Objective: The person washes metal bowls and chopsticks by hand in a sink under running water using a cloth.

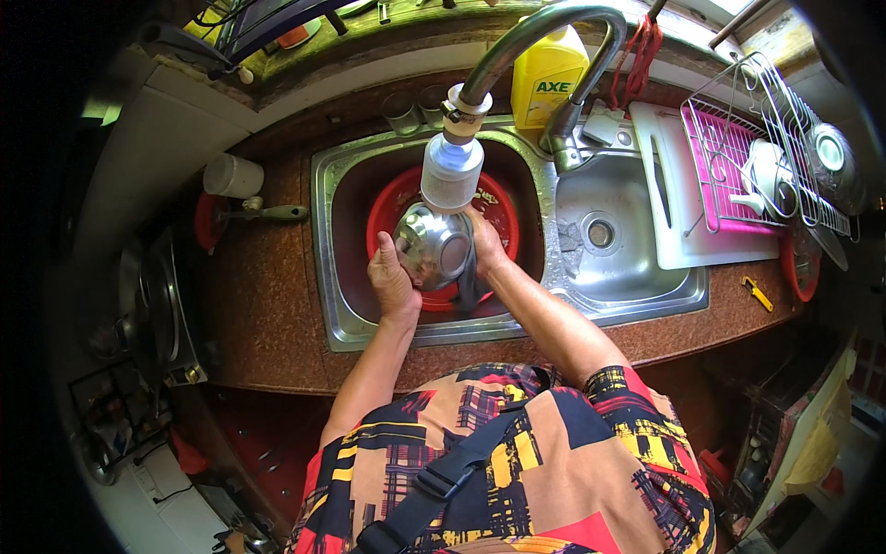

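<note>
A shiny stainless steel bowl (423, 242) is tilted, its round base turned towards me, over a red plastic basin (374, 218) in the left sink bowl (349, 277). My left hand (396, 282) grips the bowl's left side, thumb raised along it. On the right, my right hand (487, 241) is against the bowl's other side, its fingers partly hidden behind the steel. A dark grey cloth (471, 280) hangs below that hand, beside the bowl. Directly above the bowl is the white filter head (453, 170) of the curved faucet (547, 17). Small pale scraps lie in the basin.
The right sink bowl (626, 277) has a grey rag (570, 246) beside its drain. Behind stands a yellow AXE detergent bottle (550, 83). A white cutting board (699, 253) and a wire dish rack (734, 149) sit right, near a yellow peeler (757, 293). A green-handled utensil (277, 213) lies left.
</note>
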